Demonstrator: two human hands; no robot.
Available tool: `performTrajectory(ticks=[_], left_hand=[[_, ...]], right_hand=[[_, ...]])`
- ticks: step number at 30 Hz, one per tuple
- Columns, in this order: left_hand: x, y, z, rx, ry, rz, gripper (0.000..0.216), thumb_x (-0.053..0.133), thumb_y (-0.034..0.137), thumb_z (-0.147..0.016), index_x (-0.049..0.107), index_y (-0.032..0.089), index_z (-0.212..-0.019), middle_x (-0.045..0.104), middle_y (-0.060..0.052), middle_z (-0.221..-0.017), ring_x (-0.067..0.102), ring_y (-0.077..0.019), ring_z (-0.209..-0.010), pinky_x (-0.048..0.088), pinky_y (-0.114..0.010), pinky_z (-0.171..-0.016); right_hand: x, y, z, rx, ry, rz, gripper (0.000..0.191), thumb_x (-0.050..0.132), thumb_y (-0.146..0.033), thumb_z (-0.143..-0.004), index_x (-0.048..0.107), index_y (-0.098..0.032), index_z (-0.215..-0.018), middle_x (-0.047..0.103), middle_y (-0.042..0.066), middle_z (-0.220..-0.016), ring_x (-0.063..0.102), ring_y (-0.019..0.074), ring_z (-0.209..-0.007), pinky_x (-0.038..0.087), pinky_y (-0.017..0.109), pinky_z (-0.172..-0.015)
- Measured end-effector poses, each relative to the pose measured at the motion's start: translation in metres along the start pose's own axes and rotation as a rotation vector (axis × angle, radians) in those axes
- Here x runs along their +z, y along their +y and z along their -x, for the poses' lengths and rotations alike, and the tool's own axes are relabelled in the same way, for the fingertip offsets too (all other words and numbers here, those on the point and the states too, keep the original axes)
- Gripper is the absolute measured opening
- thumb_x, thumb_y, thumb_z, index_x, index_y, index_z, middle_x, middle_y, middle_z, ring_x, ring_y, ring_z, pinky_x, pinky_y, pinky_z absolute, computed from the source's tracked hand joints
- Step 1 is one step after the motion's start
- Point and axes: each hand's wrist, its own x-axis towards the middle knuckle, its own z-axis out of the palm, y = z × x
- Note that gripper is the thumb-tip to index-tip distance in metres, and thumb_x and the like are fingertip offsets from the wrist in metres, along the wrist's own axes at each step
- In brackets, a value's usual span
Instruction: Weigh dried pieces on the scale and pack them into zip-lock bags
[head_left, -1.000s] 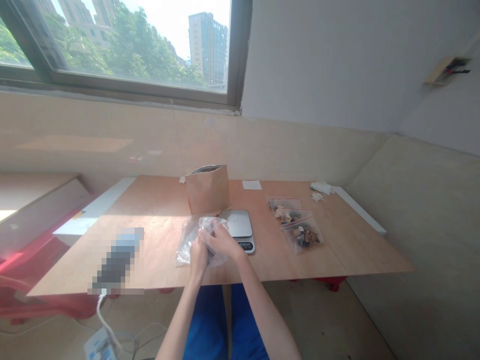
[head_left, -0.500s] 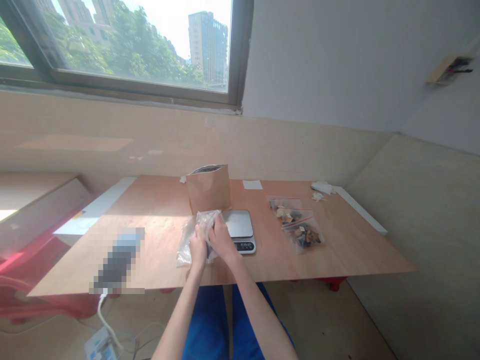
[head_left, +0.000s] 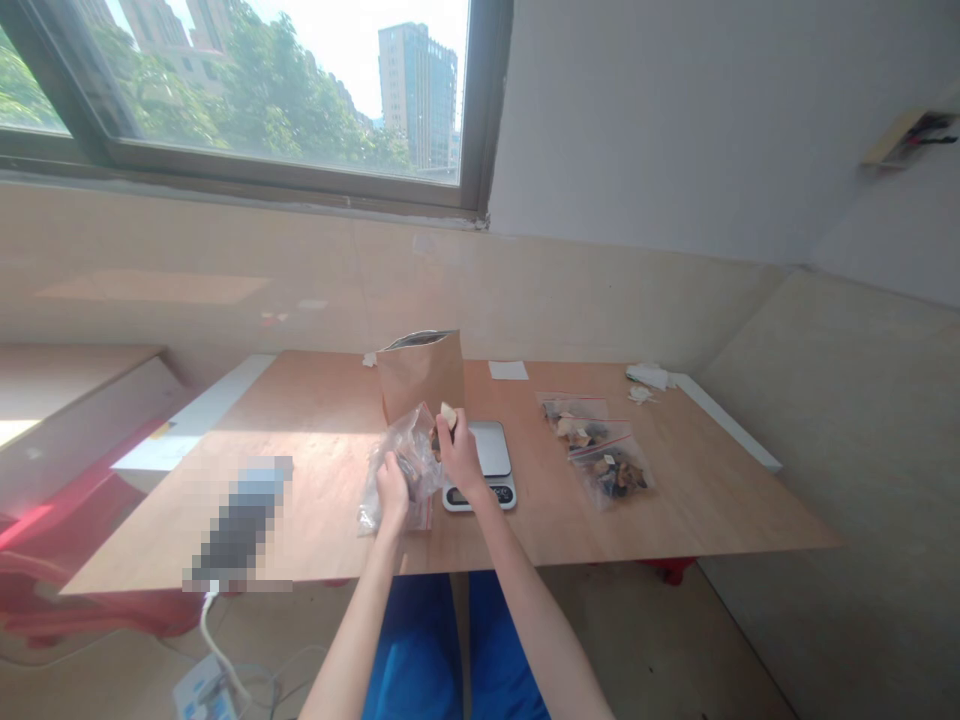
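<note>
My left hand (head_left: 392, 490) grips a crumpled clear plastic bag (head_left: 412, 445) near the front of the wooden table (head_left: 660, 510), with dark contents showing inside it. My right hand (head_left: 460, 457) is raised just above the bag's mouth and pinches a pale chip (head_left: 448, 414) between its fingertips. Behind the hands stands an open kraft paper pouch (head_left: 420, 375). A digital kitchen scale (head_left: 487, 465) sits right beside my right hand, with its platform bare. Two zip bags (head_left: 600, 450) holding dried pale and dark pieces lie to the right.
A white paper slip (head_left: 508, 370) and crumpled white tissue (head_left: 649, 376) lie along the table's back edge. A pixelated object (head_left: 240, 520) with a white cable (head_left: 214, 640) sits front left. The table's front edge runs just beyond my forearms.
My right hand has lifted and moved right, now pinching a pale chip above the bag. The clear bag is gathered more upright in my left hand.
</note>
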Motion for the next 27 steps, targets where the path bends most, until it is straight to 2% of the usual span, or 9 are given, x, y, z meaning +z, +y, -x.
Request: performTrajectory(ticks=[4,8,11,14,18,22,27], left_hand=[[-0.004,-0.009,0.003,0.025,-0.037,-0.027,0.039,0.038,0.048,-0.078,0.053,0.018,-0.056,0.058,-0.005,-0.06,0.055,-0.021,-0.066,0.043,-0.033,-0.068],[-0.008,-0.013,0.007,0.045,-0.073,-0.017,0.044,0.034,0.05,-0.08,0.057,0.017,-0.062,0.061,-0.006,-0.064,0.056,-0.0213,-0.066,0.044,-0.034,-0.069],[-0.009,-0.013,0.007,0.055,-0.059,-0.009,0.045,0.036,0.053,-0.079,0.057,0.017,-0.063,0.061,-0.006,-0.066,0.057,-0.022,-0.069,0.043,-0.034,-0.072],[-0.009,-0.014,0.006,0.059,-0.061,0.005,0.045,0.037,0.054,-0.078,0.057,0.017,-0.063,0.061,-0.006,-0.066,0.056,-0.0215,-0.069,0.043,-0.033,-0.07],[-0.009,-0.014,0.007,0.064,-0.058,0.02,0.042,0.039,0.053,-0.078,0.051,0.019,-0.058,0.055,-0.002,-0.059,0.052,-0.0185,-0.061,0.041,-0.03,-0.064],[-0.01,-0.013,0.008,0.061,-0.067,0.032,0.043,0.04,0.055,-0.078,0.047,0.02,-0.054,0.05,0.0,-0.055,0.048,-0.0165,-0.057,0.04,-0.029,-0.06],[-0.01,-0.014,0.007,0.055,-0.083,0.04,0.045,0.04,0.058,-0.077,0.052,0.018,-0.058,0.055,-0.002,-0.059,0.049,-0.0168,-0.059,0.04,-0.029,-0.062]], right_hand=[[-0.009,-0.017,-0.049,-0.1,0.055,-0.017,0.022,0.033,-0.042,-0.089,0.041,-0.022,-0.088,0.057,0.0,-0.072,0.057,0.0135,-0.062,0.043,0.023,-0.056],[-0.018,-0.039,-0.111,-0.281,0.15,0.14,0.021,0.033,-0.041,-0.09,0.041,-0.021,-0.093,0.055,0.002,-0.076,0.055,0.0147,-0.071,0.042,0.025,-0.065],[-0.02,-0.051,-0.151,-0.412,0.143,0.241,0.025,0.03,-0.04,-0.092,0.043,-0.019,-0.098,0.054,0.005,-0.082,0.053,0.0171,-0.078,0.041,0.029,-0.072],[-0.017,-0.055,-0.178,-0.481,0.082,0.326,0.029,0.029,-0.041,-0.093,0.044,-0.017,-0.1,0.053,0.008,-0.086,0.051,0.0195,-0.083,0.04,0.033,-0.076],[-0.007,-0.05,-0.193,-0.505,-0.011,0.431,0.03,0.028,-0.039,-0.093,0.045,-0.015,-0.1,0.052,0.01,-0.088,0.049,0.021,-0.088,0.04,0.035,-0.078],[0.003,-0.038,-0.191,-0.486,-0.082,0.479,0.022,0.034,-0.032,-0.093,0.046,-0.015,-0.098,0.052,0.009,-0.087,0.048,0.0202,-0.09,0.039,0.033,-0.078],[0.004,-0.03,-0.187,-0.442,-0.122,0.47,0.015,0.036,-0.027,-0.092,0.045,-0.017,-0.1,0.051,0.005,-0.082,0.048,0.0175,-0.083,0.038,0.028,-0.074]])
